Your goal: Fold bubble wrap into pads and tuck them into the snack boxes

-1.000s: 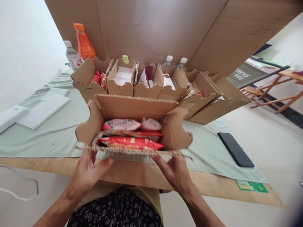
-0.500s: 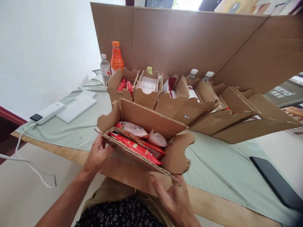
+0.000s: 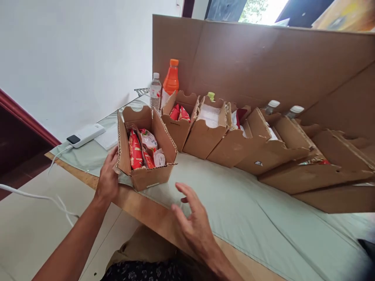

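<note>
An open cardboard box (image 3: 150,180) stands on the green cloth near the table's left front edge. Inside lie red snack packets (image 3: 135,150) and a clear plastic bundle (image 3: 159,158). My left hand (image 3: 108,177) grips the box's left side, its fingers partly hidden by the cardboard. To the right of the box, my right hand (image 3: 193,216) is apart from it, fingers spread and curved, holding nothing. Behind stands a row of several similar cardboard boxes (image 3: 202,138) with packets and white items in them.
A water bottle (image 3: 155,91) and an orange bottle (image 3: 171,80) stand at the back left, before a tall cardboard panel (image 3: 234,58). A white device (image 3: 88,134) with a cable lies at the left. A dark object (image 3: 366,249) is at the right edge.
The held box has turned and come down onto the cloth at the left. My right hand has let go of it and opened. The view has shifted left.
</note>
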Demonstrator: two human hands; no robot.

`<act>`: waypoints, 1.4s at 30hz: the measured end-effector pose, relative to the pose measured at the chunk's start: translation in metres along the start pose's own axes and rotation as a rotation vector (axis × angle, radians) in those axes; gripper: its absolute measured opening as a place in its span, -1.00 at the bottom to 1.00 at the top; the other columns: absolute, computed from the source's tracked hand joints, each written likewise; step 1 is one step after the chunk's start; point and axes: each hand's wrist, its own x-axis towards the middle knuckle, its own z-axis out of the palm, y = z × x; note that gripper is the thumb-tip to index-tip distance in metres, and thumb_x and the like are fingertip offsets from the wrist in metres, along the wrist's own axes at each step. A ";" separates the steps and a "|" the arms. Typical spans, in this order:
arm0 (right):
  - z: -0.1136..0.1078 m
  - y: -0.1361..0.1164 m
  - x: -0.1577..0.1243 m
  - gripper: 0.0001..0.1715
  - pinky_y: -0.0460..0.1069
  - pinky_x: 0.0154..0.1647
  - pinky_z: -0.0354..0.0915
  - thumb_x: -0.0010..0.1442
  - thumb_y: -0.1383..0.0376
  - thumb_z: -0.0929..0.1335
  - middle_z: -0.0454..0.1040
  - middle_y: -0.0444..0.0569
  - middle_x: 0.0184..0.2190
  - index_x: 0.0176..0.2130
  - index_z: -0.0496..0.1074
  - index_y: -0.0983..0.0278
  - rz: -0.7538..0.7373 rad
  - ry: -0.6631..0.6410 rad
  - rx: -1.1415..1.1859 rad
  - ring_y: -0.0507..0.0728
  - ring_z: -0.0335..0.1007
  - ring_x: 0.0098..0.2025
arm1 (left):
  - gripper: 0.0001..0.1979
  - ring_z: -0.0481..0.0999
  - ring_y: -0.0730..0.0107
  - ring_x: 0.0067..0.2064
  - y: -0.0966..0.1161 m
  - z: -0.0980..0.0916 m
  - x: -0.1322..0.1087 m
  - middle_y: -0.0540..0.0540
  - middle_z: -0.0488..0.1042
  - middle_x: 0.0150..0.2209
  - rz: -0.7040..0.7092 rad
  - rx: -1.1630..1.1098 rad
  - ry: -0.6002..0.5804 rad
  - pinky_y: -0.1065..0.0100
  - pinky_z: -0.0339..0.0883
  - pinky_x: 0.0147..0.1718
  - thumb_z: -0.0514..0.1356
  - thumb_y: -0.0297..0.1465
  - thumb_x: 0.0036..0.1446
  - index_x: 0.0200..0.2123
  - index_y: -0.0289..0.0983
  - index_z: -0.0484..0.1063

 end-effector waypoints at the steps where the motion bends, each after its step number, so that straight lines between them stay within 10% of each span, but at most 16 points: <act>1: -0.005 0.006 0.005 -0.41 0.23 0.16 0.52 0.33 0.26 0.35 0.44 0.11 0.30 0.31 0.38 0.11 0.047 0.024 -0.017 0.30 0.43 0.29 | -0.35 0.34 0.00 0.41 -0.003 -0.004 -0.014 -0.19 0.47 0.29 -0.013 -0.018 -0.016 0.10 0.32 0.32 0.19 0.09 0.25 0.28 -0.12 0.39; 8: 0.034 0.024 0.052 -0.22 0.31 0.31 0.37 0.23 0.34 0.32 0.43 0.13 0.30 0.40 0.24 0.18 -0.046 -0.108 0.010 0.32 0.38 0.32 | -0.36 0.55 -0.08 0.15 -0.008 -0.005 -0.045 -0.24 0.58 0.06 -0.190 0.083 -0.178 0.05 0.42 0.15 0.42 -0.21 -0.03 0.14 -0.23 0.43; 13: 0.072 0.017 0.095 -0.18 0.23 0.23 0.45 0.27 0.35 0.26 0.38 0.11 0.34 0.46 0.14 0.15 -0.056 -0.081 0.173 0.25 0.40 0.29 | -0.57 0.56 0.12 -0.09 -0.004 0.007 0.003 -0.06 0.55 -0.20 -0.077 0.164 0.000 0.24 0.44 -0.09 0.26 -0.37 -0.11 -0.09 -0.24 0.44; 22: 0.103 0.047 0.185 0.00 0.27 0.39 0.30 0.17 0.29 0.34 0.14 0.17 0.49 0.50 0.02 0.23 -0.044 -0.086 0.314 0.28 0.17 0.47 | -0.39 0.52 0.10 0.05 -0.025 0.050 0.111 -0.11 0.55 -0.06 0.086 0.129 0.049 0.19 0.40 0.11 0.11 -0.47 -0.23 0.02 -0.26 0.41; 30: 0.108 0.064 0.184 0.01 0.32 0.44 0.24 0.13 0.23 0.43 0.15 0.18 0.49 0.47 0.11 0.21 0.003 -0.100 0.307 0.34 0.12 0.50 | -0.39 0.52 0.08 0.02 -0.045 0.076 0.160 -0.14 0.55 -0.10 0.092 0.146 0.106 0.18 0.42 0.09 0.06 -0.49 -0.31 -0.06 -0.30 0.42; 42: 0.107 0.067 0.188 0.00 0.31 0.43 0.27 0.13 0.23 0.41 0.18 0.18 0.47 0.47 0.11 0.23 0.055 -0.072 0.308 0.33 0.23 0.44 | -0.46 0.54 0.11 0.00 -0.060 0.079 0.148 -0.09 0.56 -0.11 0.075 0.221 0.089 0.18 0.46 0.07 0.13 -0.52 -0.20 -0.03 -0.26 0.41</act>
